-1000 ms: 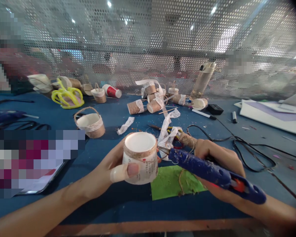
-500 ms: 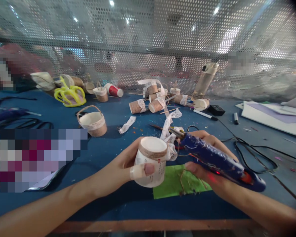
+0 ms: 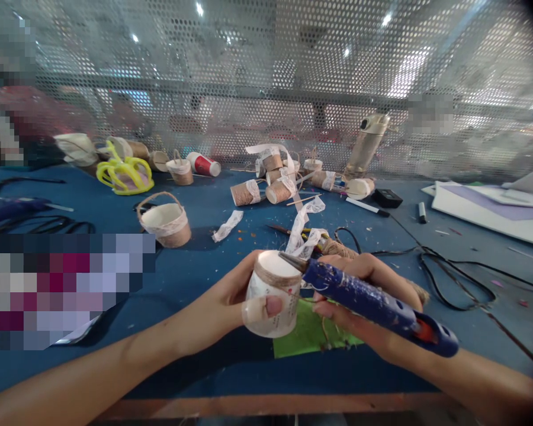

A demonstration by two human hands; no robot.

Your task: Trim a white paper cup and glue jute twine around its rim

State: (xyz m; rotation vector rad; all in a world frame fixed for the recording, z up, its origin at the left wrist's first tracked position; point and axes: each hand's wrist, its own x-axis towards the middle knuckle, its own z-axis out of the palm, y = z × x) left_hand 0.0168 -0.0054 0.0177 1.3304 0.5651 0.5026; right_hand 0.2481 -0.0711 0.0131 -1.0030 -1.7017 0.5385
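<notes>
My left hand (image 3: 244,302) is wrapped round a white paper cup (image 3: 273,313), its thumb across the front with a pale bandage on it. Brown twine (image 3: 276,278) circles the cup just under the rim. In my right hand (image 3: 364,284) is a blue hot glue gun (image 3: 364,299), its metal nozzle over the cup's rim on the right; whether it touches cannot be seen. Behind the glue gun lies a roll of twine (image 3: 340,248), partly covered. White lace ribbon (image 3: 302,228) trails behind the cup. A green sheet (image 3: 302,337) with twine scraps is underneath.
A twine-wrapped basket cup (image 3: 175,234) stands to the left. Several twine-and-lace cups (image 3: 279,189) lie at the back, near a metallic bottle (image 3: 368,145). A black cable (image 3: 444,284) runs along the right. White boards (image 3: 484,216) lie farther right.
My right hand has brought the glue gun left, so its nozzle is now over the cup's rim. The twine roll behind it has come into view. My left hand still holds the cup.
</notes>
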